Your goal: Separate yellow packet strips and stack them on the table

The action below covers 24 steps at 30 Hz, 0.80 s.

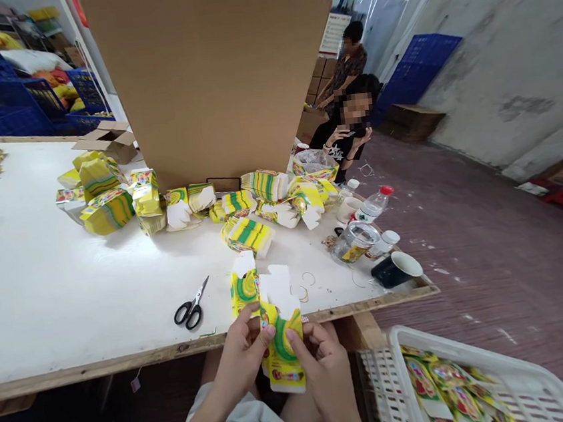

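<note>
Between my two hands is a flat yellow and green printed carton (284, 348), its white flaps pointing away from me over the table's front edge. My left hand (246, 349) pinches its left side between thumb and fingers. On the right side my right hand (323, 361) grips it, thumb on the printed face. Just beyond my left fingers another yellow carton (243, 289) lies on the table with a white flap up. Farther off sits a bundle of stacked flat cartons (248, 234). A pair of black-handled scissors (192, 309) rests left of my hands.
Several carton bundles (110, 205) line the table (69, 294) before a large cardboard box (217, 77). A dark cup (395, 269), a clear jar (355, 242) and a red-capped bottle (374, 205) stand at the right edge. A white basket (524, 373) holds cartons. Two people (352, 113) are behind.
</note>
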{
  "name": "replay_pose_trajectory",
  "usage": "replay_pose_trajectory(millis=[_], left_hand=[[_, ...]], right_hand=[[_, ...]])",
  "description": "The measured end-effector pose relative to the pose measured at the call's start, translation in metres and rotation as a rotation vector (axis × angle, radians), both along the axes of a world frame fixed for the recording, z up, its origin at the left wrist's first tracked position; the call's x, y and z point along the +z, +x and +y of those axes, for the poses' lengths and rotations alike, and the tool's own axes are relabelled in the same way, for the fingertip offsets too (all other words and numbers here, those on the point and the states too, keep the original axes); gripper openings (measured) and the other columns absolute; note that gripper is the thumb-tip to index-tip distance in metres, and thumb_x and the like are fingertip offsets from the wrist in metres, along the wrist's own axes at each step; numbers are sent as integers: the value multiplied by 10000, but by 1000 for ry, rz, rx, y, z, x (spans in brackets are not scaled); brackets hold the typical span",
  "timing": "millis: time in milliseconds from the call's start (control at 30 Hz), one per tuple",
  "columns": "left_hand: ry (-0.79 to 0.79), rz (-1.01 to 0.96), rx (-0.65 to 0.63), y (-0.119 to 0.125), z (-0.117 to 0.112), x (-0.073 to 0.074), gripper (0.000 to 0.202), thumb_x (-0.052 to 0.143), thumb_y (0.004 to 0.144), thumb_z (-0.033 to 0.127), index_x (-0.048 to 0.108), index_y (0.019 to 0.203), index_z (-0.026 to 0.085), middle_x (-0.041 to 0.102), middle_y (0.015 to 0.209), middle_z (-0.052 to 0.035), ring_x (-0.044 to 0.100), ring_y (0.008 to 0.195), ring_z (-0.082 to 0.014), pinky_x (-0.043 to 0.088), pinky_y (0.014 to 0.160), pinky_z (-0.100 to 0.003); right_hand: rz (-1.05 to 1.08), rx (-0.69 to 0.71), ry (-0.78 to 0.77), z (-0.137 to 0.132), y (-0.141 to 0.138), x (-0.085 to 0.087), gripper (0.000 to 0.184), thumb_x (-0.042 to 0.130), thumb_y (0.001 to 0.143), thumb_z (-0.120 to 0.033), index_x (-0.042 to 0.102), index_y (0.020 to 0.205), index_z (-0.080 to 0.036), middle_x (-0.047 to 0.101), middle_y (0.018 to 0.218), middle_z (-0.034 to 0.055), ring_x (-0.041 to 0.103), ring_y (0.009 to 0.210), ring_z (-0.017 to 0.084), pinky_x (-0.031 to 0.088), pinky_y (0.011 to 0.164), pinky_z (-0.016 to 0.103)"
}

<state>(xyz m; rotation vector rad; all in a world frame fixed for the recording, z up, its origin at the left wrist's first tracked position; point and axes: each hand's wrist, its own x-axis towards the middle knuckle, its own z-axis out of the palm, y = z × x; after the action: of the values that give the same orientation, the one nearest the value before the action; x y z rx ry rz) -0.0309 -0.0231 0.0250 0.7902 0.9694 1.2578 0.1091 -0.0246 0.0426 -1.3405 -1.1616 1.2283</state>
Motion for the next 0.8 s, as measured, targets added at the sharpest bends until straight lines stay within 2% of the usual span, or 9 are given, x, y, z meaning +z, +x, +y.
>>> replay_pose_trajectory(millis=[100,200,333,400,467,567,667,733,800], left_hand=[[35,5,-24,-8,-2,5,613,704,813,341,391,1333,252,724,912,-48,679,795,-187,517,736,-280],[85,69,-119,-21,-4,10,532,662,845,339,448,1320,231,707,973,-72,659,890,-212,503,789,-299],[78,21,-250,-28,-6,16,336,719,801,310,615,1096,189,689,895,-47,638,822,-182,480,719,-250],[61,-60,-292,-26,-6,19,311,744,780,289,621,1049,191,693,869,-37,642,785,-166,477,704,-238],[45,-118,-301,-23,-7,21,404,751,777,278,588,1141,217,708,884,-41,659,782,-167,485,701,-241],[38,-167,-330,-21,-6,19,612,740,789,274,468,1337,270,727,975,-65,687,832,-195,511,739,-284],[58,-108,-343,-22,-4,12,520,725,800,280,553,1288,234,726,1054,-98,689,906,-225,521,794,-321],[59,-13,-287,-23,-3,8,449,719,801,289,615,1231,212,728,1074,-109,684,939,-240,523,821,-334],[59,62,-221,-23,-2,6,444,719,797,296,634,1224,207,726,1098,-116,677,976,-260,523,861,-361]], right_hand=[[3,18,48,0,3,-3,373,732,790,-377,605,1095,-203,717,932,67,665,786,216,554,675,297],[33,123,76,2,9,1,498,681,841,-378,506,1286,-236,695,1057,82,667,866,219,552,716,296],[-21,275,101,9,18,14,237,629,876,-404,655,1012,-212,683,878,41,634,792,193,511,679,252],[-95,283,133,12,20,19,240,610,882,-421,660,822,-194,626,728,13,582,689,169,473,618,234],[-148,271,161,13,21,20,289,593,890,-427,643,732,-190,593,673,5,552,652,160,454,604,234],[-129,184,171,13,21,16,214,636,860,-418,663,851,-206,656,760,23,606,722,180,490,660,250],[-67,45,152,16,22,15,335,680,811,-449,652,1067,-234,724,913,59,667,830,215,534,740,298],[-78,47,134,19,24,18,344,646,821,-488,702,1037,-227,739,939,77,677,882,235,535,796,329],[-117,133,74,20,26,21,341,653,807,-483,746,992,-212,734,841,56,672,813,230,537,739,317]])
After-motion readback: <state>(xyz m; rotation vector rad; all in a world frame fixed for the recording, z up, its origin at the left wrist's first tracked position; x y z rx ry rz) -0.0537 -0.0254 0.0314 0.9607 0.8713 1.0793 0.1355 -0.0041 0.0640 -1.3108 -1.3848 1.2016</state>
